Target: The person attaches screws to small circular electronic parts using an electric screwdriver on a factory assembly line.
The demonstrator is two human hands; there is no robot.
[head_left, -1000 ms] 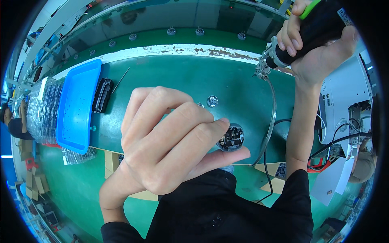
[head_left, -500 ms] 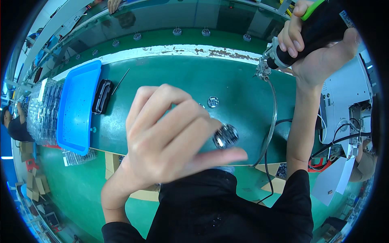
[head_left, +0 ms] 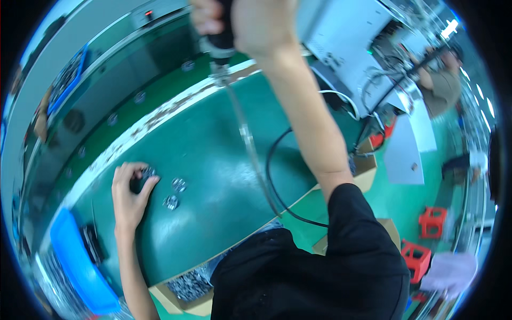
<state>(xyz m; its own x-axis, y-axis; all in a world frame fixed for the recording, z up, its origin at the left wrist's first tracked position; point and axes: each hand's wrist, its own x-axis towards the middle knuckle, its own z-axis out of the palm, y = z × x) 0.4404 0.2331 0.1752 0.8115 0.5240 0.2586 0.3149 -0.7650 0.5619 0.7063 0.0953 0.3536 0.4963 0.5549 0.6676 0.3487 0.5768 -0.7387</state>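
Observation:
On the green tabletop at the left, my left hand [head_left: 128, 194] has its fingers and thumb closed around a small round clear-and-metallic part [head_left: 149, 172]. Two similar parts, one round piece [head_left: 179, 185] and another round piece [head_left: 170, 202], lie just right of that hand. At the top of the view, my right hand [head_left: 261, 24] is wrapped around a black handheld power tool [head_left: 226, 37], smeared by motion. The tool's metal head [head_left: 219, 72] points down over the table's far edge, and a clear hose [head_left: 246, 136] trails from it.
A blue tray [head_left: 80, 261] and a black case [head_left: 92, 244] sit at the table's left end. Beyond the worn white ledge [head_left: 160, 114], several round parts stand on a green strip. A white machine [head_left: 346, 40] is at upper right; a black cable [head_left: 274, 176] loops over the table.
The view has swung round. My left hand has gone from close before me down to the table beside the loose parts. My right hand still grips the tool.

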